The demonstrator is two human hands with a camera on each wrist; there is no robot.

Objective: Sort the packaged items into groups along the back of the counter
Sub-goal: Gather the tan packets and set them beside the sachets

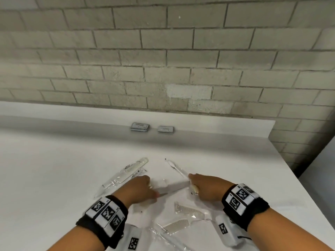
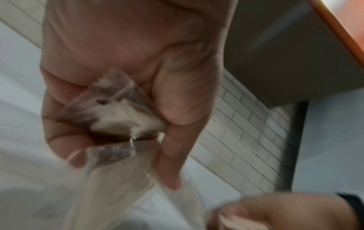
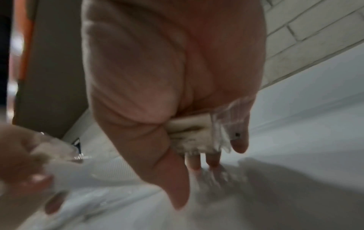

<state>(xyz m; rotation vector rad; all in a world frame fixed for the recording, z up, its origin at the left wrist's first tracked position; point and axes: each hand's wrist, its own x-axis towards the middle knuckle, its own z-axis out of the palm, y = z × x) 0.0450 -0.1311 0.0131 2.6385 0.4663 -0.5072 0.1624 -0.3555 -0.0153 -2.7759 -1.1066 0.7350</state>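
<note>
left hand (image 1: 143, 187) curled in grip, right hand (image 1: 204, 187) likewise

No text, brand or number can be read. Dark print is seen on the two flat packet stacks (image 1: 139, 127) and (image 1: 165, 129) at the back of the counter (image 1: 54, 160), but it is too small and blurred to make out. Only black-and-white square code markers are shown on the wristbands (image 1: 107, 214), (image 1: 242, 198).

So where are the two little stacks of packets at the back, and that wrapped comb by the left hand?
left stack of packets (image 1: 139, 127): head view, on its top label.
right stack of packets (image 1: 165, 129): head view, on its top face.
wrapped comb (image 1: 136, 165): head view, on the comb's teeth.
</note>
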